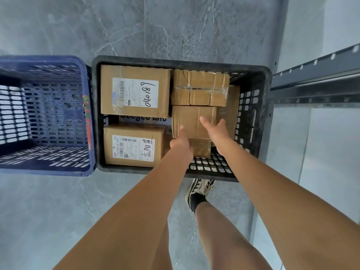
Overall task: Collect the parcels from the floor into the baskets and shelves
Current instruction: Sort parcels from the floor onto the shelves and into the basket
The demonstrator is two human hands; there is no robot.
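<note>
A black basket [251, 75] on the floor holds several cardboard parcels. Two labelled boxes sit on its left side, one at the back [134, 90] and one at the front [134, 145]. At the back right lies a taped box [198, 86]. In front of it a plain brown parcel [191, 121] rests on other boxes. My left hand [181, 142] grips that parcel's near left edge, thumb on top. My right hand [216, 131] holds its right side, thumb across the top.
A blue basket [44, 114] with nothing in it stands against the black one's left side. A dark metal shelf rail [315, 82] runs at the right. Grey tiled floor lies all around. My right foot in a black sneaker [198, 191] stands just before the basket.
</note>
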